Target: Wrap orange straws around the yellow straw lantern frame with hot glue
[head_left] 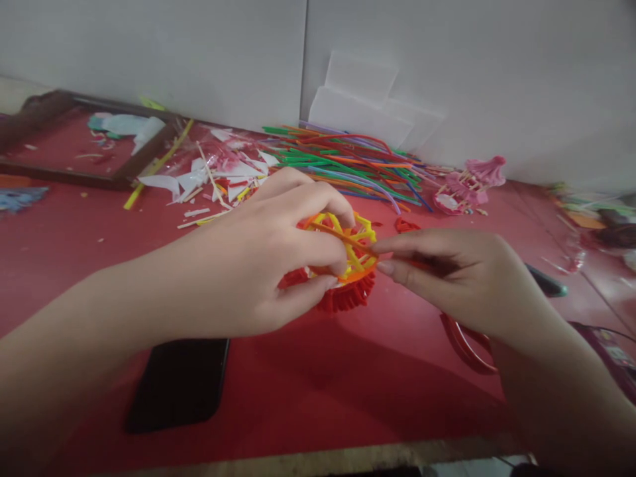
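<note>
A small round craft piece of pipe cleaners (pixel 358 255), with yellow crossing strips, an orange rim and a red ribbed lower part, is held just above the red table. My left hand (pixel 278 252) wraps its fingers over the left side of the piece and hides much of it. My right hand (pixel 457 278) pinches an orange pipe cleaner (pixel 365 247) at the right edge of the piece, thumb and forefinger together. A small red coil (pixel 407 226) lies just beyond my right fingers.
A pile of coloured pipe cleaners (pixel 348 162) lies at the back, beside paper scraps (pixel 193 175) and a dark frame (pixel 119 179). At the right rear stands a pink model (pixel 472 185). A black phone (pixel 179 384) lies near my left forearm; a red band (pixel 467 341) is under my right wrist.
</note>
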Demonstrator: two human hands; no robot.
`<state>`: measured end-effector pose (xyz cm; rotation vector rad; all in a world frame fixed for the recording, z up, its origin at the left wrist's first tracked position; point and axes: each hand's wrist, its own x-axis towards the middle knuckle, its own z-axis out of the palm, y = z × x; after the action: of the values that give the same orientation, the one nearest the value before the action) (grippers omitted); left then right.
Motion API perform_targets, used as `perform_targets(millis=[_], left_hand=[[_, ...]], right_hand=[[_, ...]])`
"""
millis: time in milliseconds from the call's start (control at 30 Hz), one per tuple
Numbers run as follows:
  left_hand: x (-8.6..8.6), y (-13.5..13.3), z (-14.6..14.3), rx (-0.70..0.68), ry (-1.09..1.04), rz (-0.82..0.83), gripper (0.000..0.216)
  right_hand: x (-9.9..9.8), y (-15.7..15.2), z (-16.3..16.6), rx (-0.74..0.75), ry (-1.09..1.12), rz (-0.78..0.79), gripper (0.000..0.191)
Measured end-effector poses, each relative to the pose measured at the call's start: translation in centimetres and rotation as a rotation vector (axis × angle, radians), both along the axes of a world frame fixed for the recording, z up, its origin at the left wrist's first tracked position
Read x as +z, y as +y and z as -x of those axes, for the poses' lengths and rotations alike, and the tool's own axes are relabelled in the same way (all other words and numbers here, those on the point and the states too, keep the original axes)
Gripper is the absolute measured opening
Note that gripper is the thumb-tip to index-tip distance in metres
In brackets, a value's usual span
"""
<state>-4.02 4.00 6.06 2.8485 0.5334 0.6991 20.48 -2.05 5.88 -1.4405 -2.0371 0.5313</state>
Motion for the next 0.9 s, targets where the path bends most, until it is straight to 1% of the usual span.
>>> perform_targets(millis=[167,367,600,767,900], left_hand=[[0.3,-0.2,0.2,0.013,0.027,0.022,0.019],[0.6,-0.6,0.0,0.046,0.009,0.001,0.012],[0.0,-1.0,-0.6,0.080,0.016,-0.132,0.013],[0.0,-1.0,-0.8,0.085,0.021,-0.236,0.017],[0.1,-1.1,-0.8,0.081,0.016,-0.262,0.018]], right_hand=[[-0.2,-0.1,0.5,0.007,0.011,0.003,0.016],[-0.6,-0.6,1.7,-0.001,0.060,0.011,0.014],[-0.6,-1.3,2.9,-0.018,0.074,0.033,0.013],[-0.6,-1.5,3.0,-0.019,0.041,-0.014,0.014],[-0.4,-1.6,3.0,-0.010,0.011,-0.033,0.015]])
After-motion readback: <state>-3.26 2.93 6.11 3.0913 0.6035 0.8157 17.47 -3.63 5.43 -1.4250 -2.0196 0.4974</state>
